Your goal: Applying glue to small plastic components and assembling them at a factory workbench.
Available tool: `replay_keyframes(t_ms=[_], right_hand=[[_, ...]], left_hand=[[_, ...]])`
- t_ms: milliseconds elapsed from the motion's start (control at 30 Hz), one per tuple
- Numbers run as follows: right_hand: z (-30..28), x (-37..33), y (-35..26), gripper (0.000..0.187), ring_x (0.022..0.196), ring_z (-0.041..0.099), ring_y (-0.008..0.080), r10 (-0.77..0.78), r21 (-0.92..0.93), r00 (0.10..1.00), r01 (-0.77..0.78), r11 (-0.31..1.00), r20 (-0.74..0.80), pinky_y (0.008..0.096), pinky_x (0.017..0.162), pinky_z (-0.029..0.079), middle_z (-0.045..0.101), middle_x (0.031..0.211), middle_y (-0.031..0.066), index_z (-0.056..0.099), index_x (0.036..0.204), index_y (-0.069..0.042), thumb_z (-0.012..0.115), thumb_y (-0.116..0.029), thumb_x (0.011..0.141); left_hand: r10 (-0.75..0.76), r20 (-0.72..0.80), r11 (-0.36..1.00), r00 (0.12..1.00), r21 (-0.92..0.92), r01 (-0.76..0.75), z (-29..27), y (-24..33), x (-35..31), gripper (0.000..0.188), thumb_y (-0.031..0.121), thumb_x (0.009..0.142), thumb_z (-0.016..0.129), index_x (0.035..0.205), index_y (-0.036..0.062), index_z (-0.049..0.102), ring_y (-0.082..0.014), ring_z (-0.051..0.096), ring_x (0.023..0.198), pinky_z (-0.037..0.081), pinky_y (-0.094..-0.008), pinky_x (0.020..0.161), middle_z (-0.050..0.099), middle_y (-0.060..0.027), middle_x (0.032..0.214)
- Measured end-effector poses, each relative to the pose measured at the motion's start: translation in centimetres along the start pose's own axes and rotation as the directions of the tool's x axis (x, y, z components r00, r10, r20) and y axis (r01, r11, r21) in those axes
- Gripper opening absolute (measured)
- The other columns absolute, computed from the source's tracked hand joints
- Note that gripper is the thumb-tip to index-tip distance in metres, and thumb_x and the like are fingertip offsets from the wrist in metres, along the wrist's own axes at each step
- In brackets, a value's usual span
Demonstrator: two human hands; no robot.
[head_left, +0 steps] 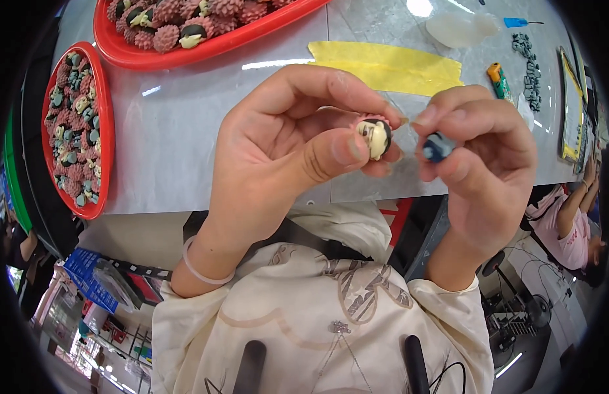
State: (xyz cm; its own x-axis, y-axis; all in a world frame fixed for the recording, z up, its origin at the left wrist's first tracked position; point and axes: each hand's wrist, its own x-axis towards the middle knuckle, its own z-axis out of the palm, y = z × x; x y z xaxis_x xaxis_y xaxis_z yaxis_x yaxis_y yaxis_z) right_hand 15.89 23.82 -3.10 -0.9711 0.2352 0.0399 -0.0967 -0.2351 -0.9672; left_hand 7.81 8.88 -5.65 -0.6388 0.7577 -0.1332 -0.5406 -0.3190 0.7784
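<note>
Pinched between the thumb and fingers of my left hand (262, 154) is a small doll head (378, 138) with a cream face, black hair and a pink knobbly back. Its face is turned up and to the right. My right hand (495, 148), close beside it, grips a tiny blue-grey part (438, 148) between thumb and fingertips. The part's exact kind is too small and blurred to tell. A narrow gap separates the two pieces. Both hands are raised over the near edge of the grey table (180, 144).
Two red trays, one large at the back (186, 60) and one oval at the left (106, 131), hold many small pink, cream and grey pieces. Yellow tape (390, 67), a green-and-orange tool (499, 83), dark grey parts (532, 72) and a blue-hubbed needle (516, 22) lie farther right.
</note>
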Motion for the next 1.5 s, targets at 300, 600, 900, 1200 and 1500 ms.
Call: replay_keyframes(t_ms=[300,600,900,1200,1500], right_hand=[[1.1,-0.1,0.4,0.026,0.07,0.055,0.0233,-0.27,-0.374,0.962,0.268,0.888,0.047,0.0244,0.059,0.046,0.053,0.08,0.0174,0.052,0.082,0.005,0.064,0.006,0.059],[2.8,0.2,0.6,0.019,0.063,0.057,0.0202,-0.494,-0.691,0.866,0.405,0.599,0.079,0.0209,0.049,0.045,0.055,0.072,0.0178,0.054,0.075,0.004,0.064,0.006,0.059],[3.4,0.5,0.8,0.015,0.066,0.053,0.0205,-0.533,-0.725,0.808,0.522,0.449,0.252,0.0247,0.053,0.044,0.054,0.079,0.0175,0.056,0.077,0.002,0.061,0.005,0.063],[0.0,-1.1,-0.4,0.029,0.078,0.045,0.0206,-0.491,-0.757,0.871,0.311,0.575,-0.015,0.0286,0.063,0.035,0.048,0.088,0.0138,0.055,0.086,-0.002,0.052,-0.029,0.078],[-0.4,-0.9,-0.6,0.019,0.064,0.044,0.0154,-0.513,-0.713,0.849,0.281,0.642,-0.127,0.0207,0.052,0.033,0.049,0.078,0.0121,0.053,0.083,0.002,0.053,-0.016,0.078]], left_hand=[[0.028,-0.075,0.999,0.997,0.048,-0.025,0.1,-0.2,-0.2,0.038,0.026,0.069,0.065,0.09,0.0006,0.046,-0.0165,0.055,0.074,0.045,-0.0232,0.065,0.052,-0.0113,0.087],[0.173,-0.019,0.978,0.985,0.117,-0.17,-0.9,-0.7,0.0,0.03,0.017,0.066,0.067,0.085,0.0001,0.05,-0.0172,0.055,0.075,0.045,-0.0251,0.069,0.051,-0.0095,0.079],[0.131,-0.064,0.991,0.989,-0.021,-0.133,0.3,0.1,-0.5,0.029,0.008,0.066,0.066,0.088,-0.004,0.051,-0.0177,0.053,0.075,0.043,-0.0268,0.068,0.054,-0.0137,0.085],[0.566,-0.224,0.139,0.794,0.975,0.175,-7.8,12.4,-4.0,0.021,0.005,0.071,0.056,0.092,0.0039,0.054,-0.0134,0.054,0.077,0.042,-0.0232,0.065,0.053,-0.0053,0.087],[0.448,0.107,-0.344,0.888,0.937,0.06,-5.7,14.0,0.2,0.018,0.007,0.071,0.051,0.088,0.0022,0.053,-0.0208,0.052,0.075,0.041,-0.0287,0.066,0.053,-0.0083,0.085]])
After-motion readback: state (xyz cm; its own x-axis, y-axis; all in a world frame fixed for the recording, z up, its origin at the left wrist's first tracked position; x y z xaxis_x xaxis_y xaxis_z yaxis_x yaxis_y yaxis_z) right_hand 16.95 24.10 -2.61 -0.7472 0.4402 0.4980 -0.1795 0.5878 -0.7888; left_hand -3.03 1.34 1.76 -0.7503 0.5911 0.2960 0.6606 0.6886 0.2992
